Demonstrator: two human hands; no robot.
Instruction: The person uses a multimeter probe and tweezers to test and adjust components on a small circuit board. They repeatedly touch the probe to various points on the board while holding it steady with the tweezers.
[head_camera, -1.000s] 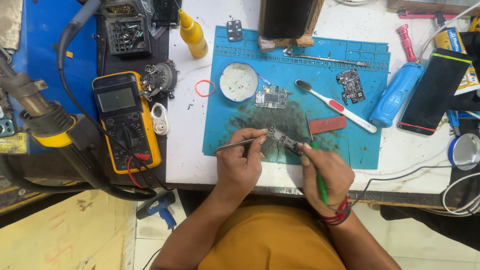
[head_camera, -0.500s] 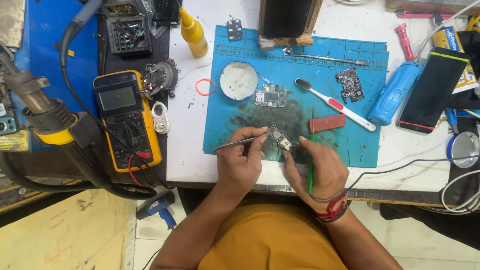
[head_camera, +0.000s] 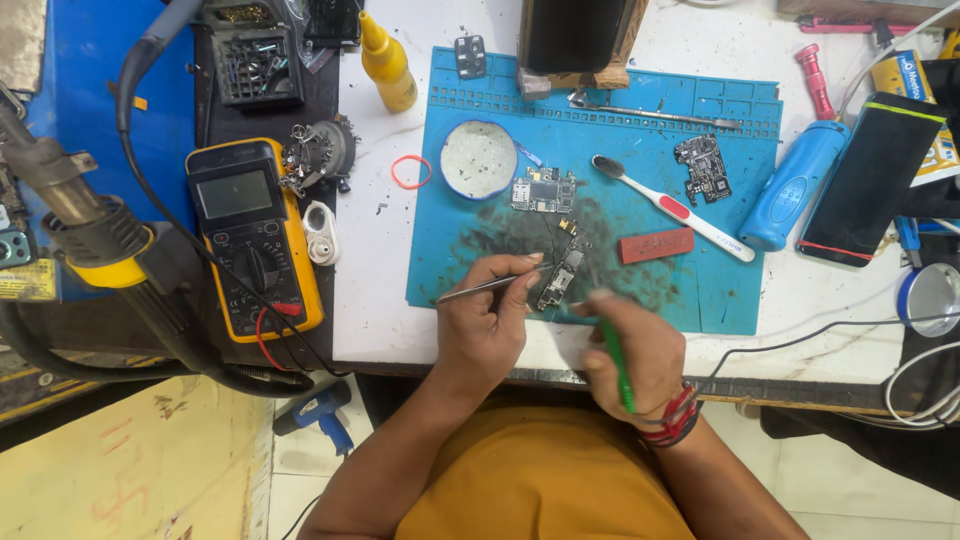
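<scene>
Fingers (head_camera: 528, 285) of left hand (head_camera: 485, 325) pinch thin metal tweezers (head_camera: 490, 286); right hand (head_camera: 630, 350) grips green-handled tool (head_camera: 617, 365), tip blurred, beside narrow dark circuit board (head_camera: 562, 274) on blue silicone mat (head_camera: 640, 190).

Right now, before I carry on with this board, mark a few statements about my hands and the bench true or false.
1. The left hand holds metal tweezers. True.
2. The right hand holds a red tool. False: a green-handled tool.
3. The long circuit board lies on the blue mat. True.
4. The toothbrush lies off the mat. False: on it.
5. The yellow multimeter sits right of the mat. False: left.
</scene>
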